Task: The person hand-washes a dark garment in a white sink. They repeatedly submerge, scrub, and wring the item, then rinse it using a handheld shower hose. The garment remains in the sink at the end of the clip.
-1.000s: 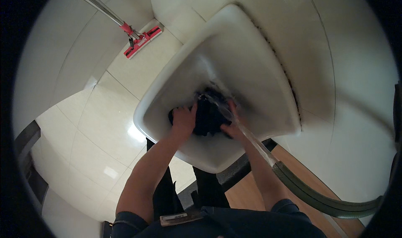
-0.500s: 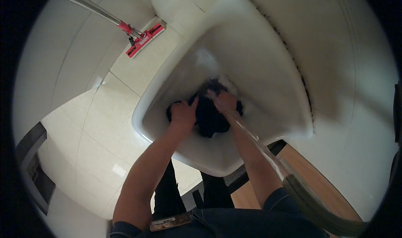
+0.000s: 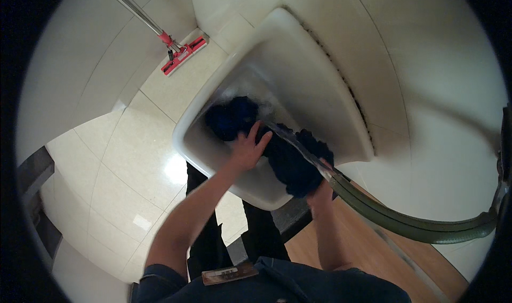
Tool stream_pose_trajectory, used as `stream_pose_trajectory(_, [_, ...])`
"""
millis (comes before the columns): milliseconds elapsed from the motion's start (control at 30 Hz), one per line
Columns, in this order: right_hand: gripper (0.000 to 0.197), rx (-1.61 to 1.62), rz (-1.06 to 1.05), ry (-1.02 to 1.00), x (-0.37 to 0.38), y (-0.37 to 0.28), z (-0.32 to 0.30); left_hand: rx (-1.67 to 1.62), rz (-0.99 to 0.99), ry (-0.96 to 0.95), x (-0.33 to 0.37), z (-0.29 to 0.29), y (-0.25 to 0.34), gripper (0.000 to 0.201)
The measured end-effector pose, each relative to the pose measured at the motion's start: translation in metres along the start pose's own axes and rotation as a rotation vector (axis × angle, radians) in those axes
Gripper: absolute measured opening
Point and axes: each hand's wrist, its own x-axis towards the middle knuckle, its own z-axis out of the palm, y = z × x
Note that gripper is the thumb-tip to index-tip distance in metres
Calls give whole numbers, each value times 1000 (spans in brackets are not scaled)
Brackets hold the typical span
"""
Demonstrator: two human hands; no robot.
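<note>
A wet, dark blue cloth (image 3: 290, 161) stretches across a white ceramic basin (image 3: 341, 108), with a second bunched part (image 3: 233, 117) on the basin's left side. Whether both parts are one piece I cannot tell. My left hand (image 3: 248, 149) lies on the middle of the cloth, fingers stretched and thumb apart. At the near right rim, my right hand (image 3: 320, 191) grips the cloth's end, its fingers partly hidden by fabric and hose. Water (image 3: 296, 144) streams from a green hose (image 3: 394, 212) onto the cloth between my hands. Suds show around the bunched part.
A red-headed mop (image 3: 184, 55) with a metal pole leans at the far left wall. Pale tiles (image 3: 144, 159) cover the floor to the left. An orange-brown wooden board (image 3: 352, 239) lies low at right. The hose bends from a fitting (image 3: 498, 199) at the right edge.
My hands have moved apart from the basin's middle. The right one has drawn cloth toward the near right rim, and a bunch now sits at left. More of the hose shows.
</note>
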Motion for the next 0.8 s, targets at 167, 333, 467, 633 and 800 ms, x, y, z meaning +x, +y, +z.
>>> stream_pose_trajectory(167, [61, -449, -168, -16, -70, 30, 94, -1399, -398, -232, 11, 57, -47, 42])
stream_pose_trajectory(333, [67, -927, -463, 237, 83, 10, 75, -1696, -430, -356, 4, 78, -50, 34])
stream_pose_trajectory(467, [60, -887, -418, -50, 35, 41, 75, -1695, -348, -418, 10, 61, -55, 40])
stream_pose_trajectory(633, [54, -880, -594, 93, 33, 60, 81, -1653, -461, -367, -4, 62, -68, 46])
stream_pose_trajectory(800, [44, -1029, -515, 278, 101, 19, 31, -834, -151, 22, 3, 26, 1, 44])
